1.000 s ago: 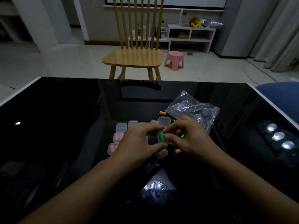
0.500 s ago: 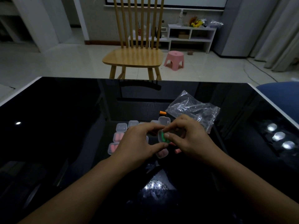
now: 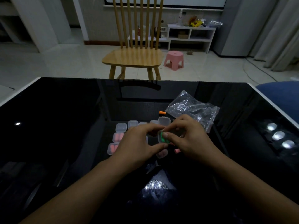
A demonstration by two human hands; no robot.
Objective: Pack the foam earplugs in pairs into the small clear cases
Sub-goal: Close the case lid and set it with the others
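Observation:
Both hands meet over the black table around one small clear case [image 3: 161, 137] with green earplugs inside. My left hand [image 3: 139, 143] pinches the case from the left and below. My right hand [image 3: 191, 138] holds it from the right, thumb pressed on the green plugs. Several clear cases lie behind and left: two with pink plugs [image 3: 116, 137] [image 3: 112, 148], empty ones [image 3: 121, 127] [image 3: 163, 121]. Another case with pink plugs [image 3: 161, 154] shows under my hands. A loose orange earplug [image 3: 162, 113] lies farther back and a pink one [image 3: 176, 150] by my right hand.
A crumpled clear plastic bag [image 3: 192, 109] lies just behind my right hand. The glossy black table [image 3: 56, 126] has white edges. Beyond it stand a wooden chair [image 3: 134, 57] and a pink stool [image 3: 174, 59]. A blue seat [image 3: 281, 96] sits at the right.
The hands stay in the same place. The right thumb has shifted slightly on the green plugs in the case.

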